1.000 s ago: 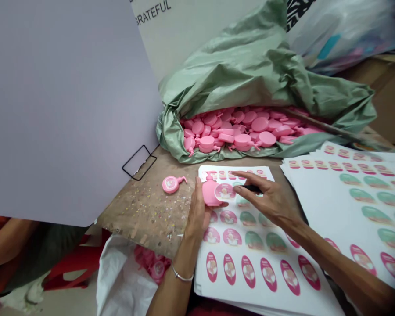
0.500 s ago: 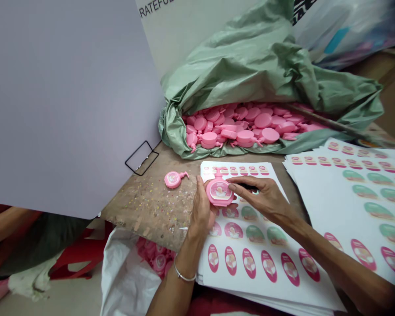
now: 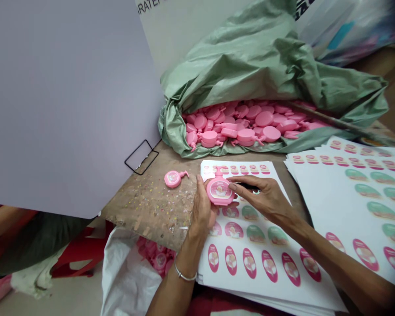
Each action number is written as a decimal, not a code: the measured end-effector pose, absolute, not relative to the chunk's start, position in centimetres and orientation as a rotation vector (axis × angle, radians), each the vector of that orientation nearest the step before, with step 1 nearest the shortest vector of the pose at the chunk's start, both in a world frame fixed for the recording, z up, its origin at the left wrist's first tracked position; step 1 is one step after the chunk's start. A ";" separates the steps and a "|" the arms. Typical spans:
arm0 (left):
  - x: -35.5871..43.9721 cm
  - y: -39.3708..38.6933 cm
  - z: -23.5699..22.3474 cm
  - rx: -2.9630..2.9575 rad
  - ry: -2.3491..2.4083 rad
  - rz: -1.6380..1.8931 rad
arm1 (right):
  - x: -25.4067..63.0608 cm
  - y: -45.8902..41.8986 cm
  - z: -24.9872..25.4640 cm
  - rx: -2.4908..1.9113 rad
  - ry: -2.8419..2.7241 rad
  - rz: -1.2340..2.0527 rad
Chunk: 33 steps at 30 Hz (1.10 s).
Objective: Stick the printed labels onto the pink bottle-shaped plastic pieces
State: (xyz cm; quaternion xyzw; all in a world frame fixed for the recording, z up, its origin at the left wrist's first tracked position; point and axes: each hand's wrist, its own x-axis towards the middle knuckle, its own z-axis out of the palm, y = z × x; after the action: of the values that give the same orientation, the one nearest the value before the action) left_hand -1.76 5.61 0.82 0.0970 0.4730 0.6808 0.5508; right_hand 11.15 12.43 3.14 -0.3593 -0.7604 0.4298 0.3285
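A small pink pump bottle stands upright in my left hand, which is closed around its left side and base. An oval pink sticker with a picture lies on the bottle's front. My right hand touches the sticker's right edge with thumb and forefinger. Tucked in that hand is a slim black object, mostly hidden, so its kind is unclear. Beneath both hands lies a stack of sticker sheets with pink and green ovals. Another labelled pink bottle rests on the table to the left.
At the back, a green sack spills many plain pink bottles. More sticker sheets fan out at right. Below the table edge, a white bag holds pink pieces. A grey panel blocks the left; a person's arm shows beneath it.
The sticker, earlier held by my right fingers at the bottle's right side, now lies on its front. My left hand has turned the bottle slightly and shifted right. Over the last half second, little moved.
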 end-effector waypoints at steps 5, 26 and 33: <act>-1.8 5.9 0.5 0.249 1.126 1.630 | 11.1 12.4 3.1 -0.939 -1.971 1.138; -8.6 1.8 -1.2 0.731 1.902 1.396 | 5.9 22.8 -0.4 -1.172 -2.256 0.478; -11.7 2.3 -2.3 1.274 2.599 1.461 | -1.7 28.9 2.7 -1.248 -2.395 0.341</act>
State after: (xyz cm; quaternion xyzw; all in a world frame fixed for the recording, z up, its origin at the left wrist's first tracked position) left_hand -11.68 2.27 -2.30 0.3925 0.8006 0.4500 -0.0501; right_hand -1.67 28.87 2.69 -0.4484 -0.8606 0.1225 0.2080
